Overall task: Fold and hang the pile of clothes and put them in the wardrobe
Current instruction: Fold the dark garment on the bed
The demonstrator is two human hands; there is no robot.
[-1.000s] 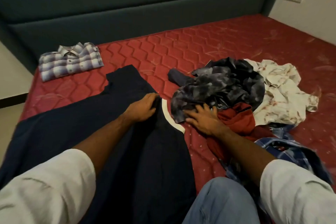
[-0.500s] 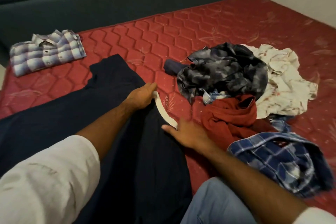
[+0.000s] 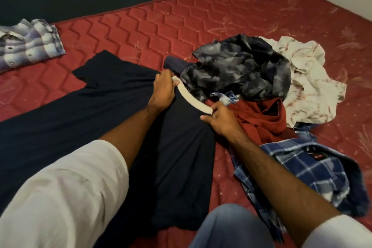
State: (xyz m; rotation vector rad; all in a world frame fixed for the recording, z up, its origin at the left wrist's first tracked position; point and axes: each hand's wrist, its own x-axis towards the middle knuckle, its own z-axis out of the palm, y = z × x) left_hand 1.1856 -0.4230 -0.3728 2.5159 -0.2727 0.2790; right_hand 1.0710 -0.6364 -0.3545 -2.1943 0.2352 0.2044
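Both hands grip the white band (image 3: 193, 97) at the edge of the dark navy garment (image 3: 177, 147): the left hand (image 3: 163, 91) pinches its far end, the right hand (image 3: 221, 121) curls round its near end. Half a second ago the right hand lay flat beside the band; now it has closed on it, and the band is lifted and taut. The garment lies spread across the red mattress (image 3: 161, 30), smooth and long. Just right of it sits the crumpled pile (image 3: 251, 78): grey mottled, red, cream and blue checked (image 3: 306, 169). A folded checked shirt (image 3: 28, 44) rests far left.
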